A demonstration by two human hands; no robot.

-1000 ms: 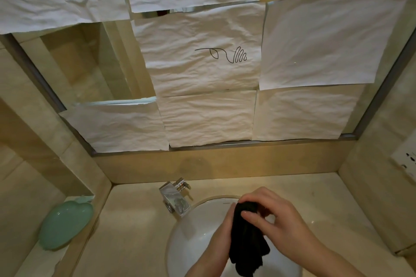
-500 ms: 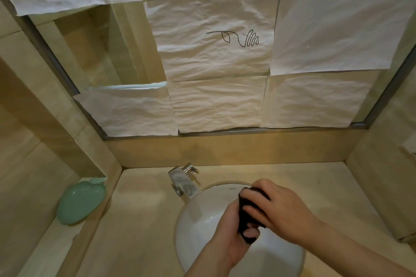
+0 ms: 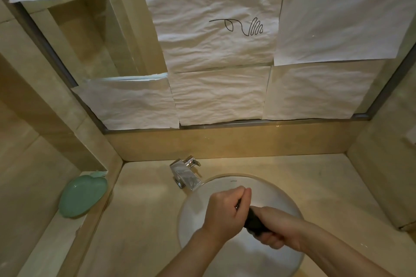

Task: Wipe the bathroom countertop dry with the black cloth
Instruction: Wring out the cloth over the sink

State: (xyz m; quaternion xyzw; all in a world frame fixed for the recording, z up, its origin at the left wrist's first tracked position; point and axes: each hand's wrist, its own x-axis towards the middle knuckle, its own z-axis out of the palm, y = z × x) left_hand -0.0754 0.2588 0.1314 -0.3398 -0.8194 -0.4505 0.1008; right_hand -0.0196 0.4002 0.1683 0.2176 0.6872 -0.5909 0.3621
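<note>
The black cloth (image 3: 253, 221) is bunched into a tight roll between both hands, over the white sink basin (image 3: 202, 204). My left hand (image 3: 225, 211) grips one end of the roll, fingers curled round it. My right hand (image 3: 276, 228) grips the other end, and only a short dark stretch shows between the two fists. The beige stone countertop (image 3: 144, 220) spreads to the left, the right and behind the basin.
A chrome faucet (image 3: 185, 173) stands at the basin's back left. A green apple-shaped soap dish (image 3: 82, 195) lies on a low ledge at the left. Crumpled white paper sheets (image 3: 216, 94) cover the mirror above. Tiled walls close in both sides.
The cloth hung loose from both hands a second ago; now it is bunched tight between two fists, the hands set apart along it. The view has tipped down slightly.
</note>
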